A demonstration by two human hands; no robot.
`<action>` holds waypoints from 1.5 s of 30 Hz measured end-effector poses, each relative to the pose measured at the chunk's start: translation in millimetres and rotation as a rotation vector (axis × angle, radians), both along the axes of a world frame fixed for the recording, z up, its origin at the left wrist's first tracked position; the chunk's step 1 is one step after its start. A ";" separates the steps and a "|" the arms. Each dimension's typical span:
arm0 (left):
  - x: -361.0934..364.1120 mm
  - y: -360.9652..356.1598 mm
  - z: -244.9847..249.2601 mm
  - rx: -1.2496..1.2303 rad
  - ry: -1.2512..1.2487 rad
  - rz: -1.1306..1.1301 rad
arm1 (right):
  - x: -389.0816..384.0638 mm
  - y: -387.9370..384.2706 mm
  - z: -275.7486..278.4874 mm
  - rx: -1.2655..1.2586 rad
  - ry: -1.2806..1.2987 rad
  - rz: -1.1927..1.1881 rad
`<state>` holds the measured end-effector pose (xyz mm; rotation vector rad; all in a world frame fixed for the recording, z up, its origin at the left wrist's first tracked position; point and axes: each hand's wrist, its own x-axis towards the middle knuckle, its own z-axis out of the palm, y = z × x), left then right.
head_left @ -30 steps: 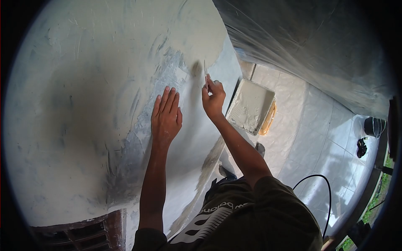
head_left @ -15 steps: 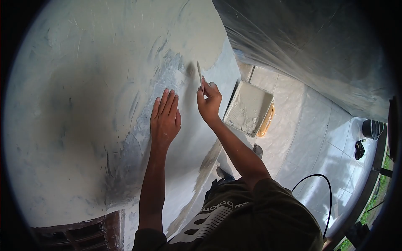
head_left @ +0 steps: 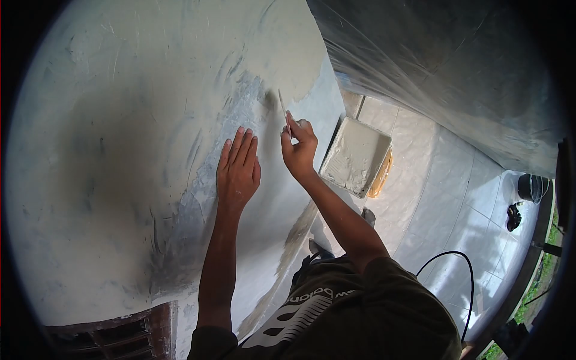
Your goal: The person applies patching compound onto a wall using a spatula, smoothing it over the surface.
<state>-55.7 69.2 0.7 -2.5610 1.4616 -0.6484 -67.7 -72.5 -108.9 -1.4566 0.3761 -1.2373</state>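
Observation:
My left hand [head_left: 238,171] lies flat against the wall [head_left: 150,120], fingers together and stretched out. In my right hand [head_left: 300,147] is a putty knife [head_left: 281,103], gripped by the handle. Its thin blade shows edge-on and points up, close to the wall, with its shadow just left of the tip. Pale filler covers much of the wall in smears. A bluish-grey patch [head_left: 243,102] with thinner cover lies above and beside my left hand.
A tray of pale filler [head_left: 359,157] stands below to the right, over something orange [head_left: 382,174]. Clear plastic sheeting [head_left: 444,78] hangs at the upper right. On the tiled floor [head_left: 462,228] are a black bucket [head_left: 531,188] and a black cable [head_left: 472,282]. A brown lattice frame [head_left: 120,336] borders the wall below.
The putty knife blade has tilted slightly to the left, with a small turn of my right hand. My left hand stays in its place on the wall.

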 end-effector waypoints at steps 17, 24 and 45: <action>-6.4 5.0 8.2 -0.033 0.081 0.007 | 11.5 -24.6 15.2 0.038 0.020 0.016; -10.8 12.8 15.5 0.012 0.077 0.010 | 27.2 5.7 18.4 -0.204 0.072 -0.040; -12.6 13.8 13.6 0.009 0.084 0.005 | -18.0 15.6 4.8 -0.137 0.020 0.055</action>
